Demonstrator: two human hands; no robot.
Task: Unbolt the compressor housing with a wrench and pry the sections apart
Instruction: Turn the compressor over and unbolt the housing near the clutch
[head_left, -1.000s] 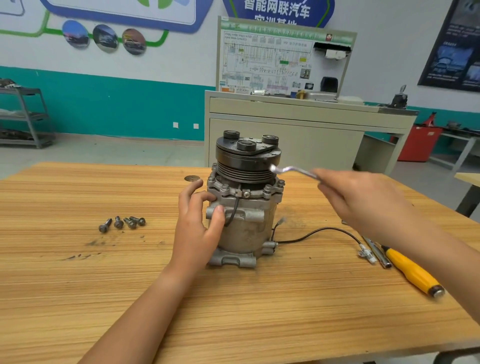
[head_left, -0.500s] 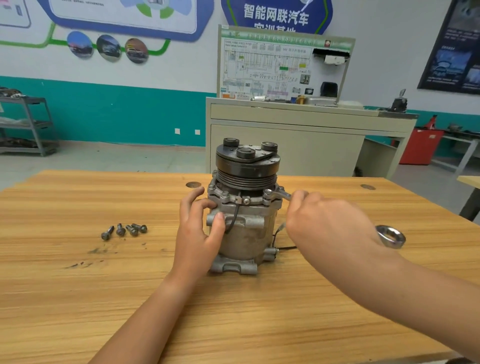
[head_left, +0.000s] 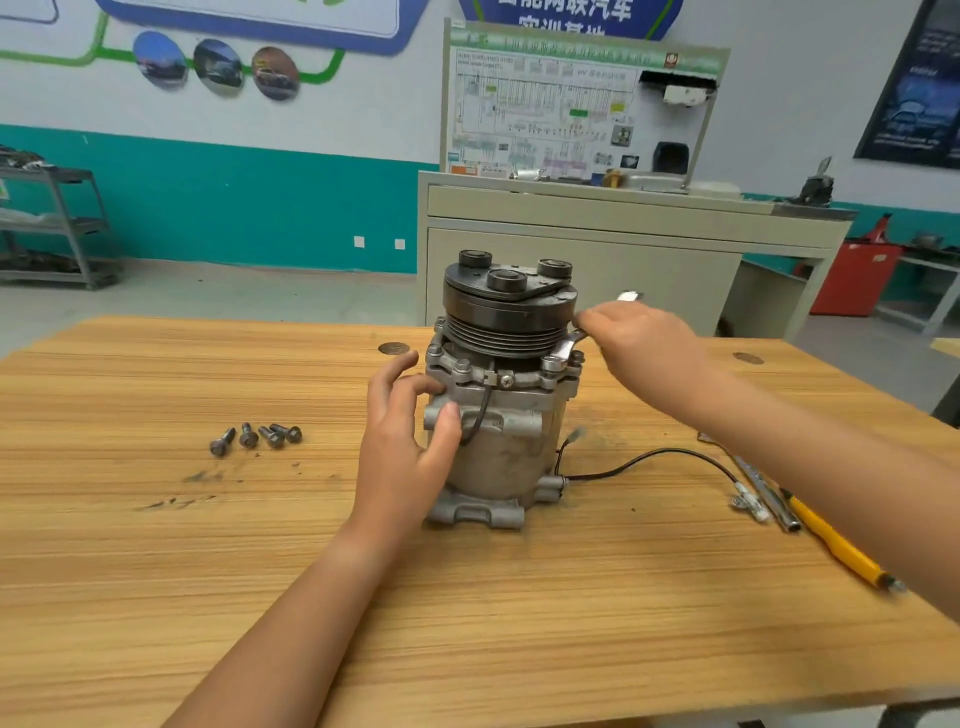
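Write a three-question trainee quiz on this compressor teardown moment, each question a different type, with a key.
1. Multiple choice: the loose bolts lie on the table on which side of the compressor? A) the person's left B) the person's right C) on top of it
2. True or false: the left hand is holding the wrench.
3. Fill in: the tool with the yellow handle lies under the person's ____ forearm.

Key
1. A
2. False; the right hand holds the wrench on a flange bolt, and the left hand braces the housing.
3. right
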